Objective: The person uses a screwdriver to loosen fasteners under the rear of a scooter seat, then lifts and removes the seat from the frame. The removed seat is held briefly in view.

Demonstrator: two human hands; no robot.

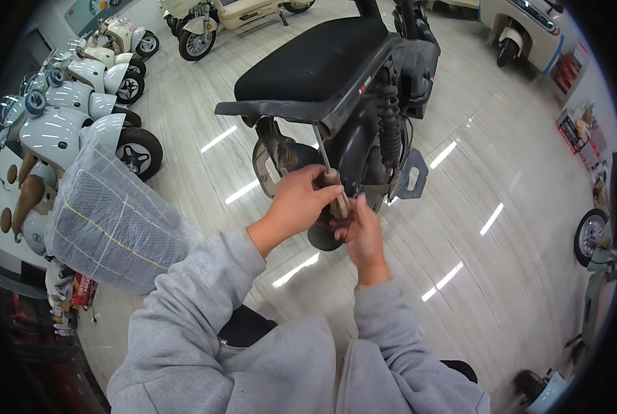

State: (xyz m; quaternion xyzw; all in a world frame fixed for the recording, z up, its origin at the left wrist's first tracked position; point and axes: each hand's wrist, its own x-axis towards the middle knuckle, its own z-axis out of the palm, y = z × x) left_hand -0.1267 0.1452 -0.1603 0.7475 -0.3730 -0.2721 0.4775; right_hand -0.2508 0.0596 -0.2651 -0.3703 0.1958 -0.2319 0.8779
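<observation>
My left hand point(297, 201) grips the handle of a screwdriver point(334, 192), its thumb lying across the front. The metal shaft points up under the tail trim point(277, 109) of a black electric scooter point(308, 62); the tip is hidden there. Close by the handle's lower end is my right hand point(369, 243), slightly blurred, with curled fingers; whether it grips the handle is unclear. Behind both hands are the black rear fender point(352, 155) and part of the rear wheel. A coil-spring shock absorber point(389, 124) stands to the right.
Bubble wrap covers a bulky part point(116, 217) on the left, beside a row of pale scooters point(54, 134). More scooters stand at the back, one cream-coloured point(246, 13). A scooter wheel point(592, 238) and boxed goods point(580, 129) line the right. The glossy tiled floor point(474, 207) reflects lights.
</observation>
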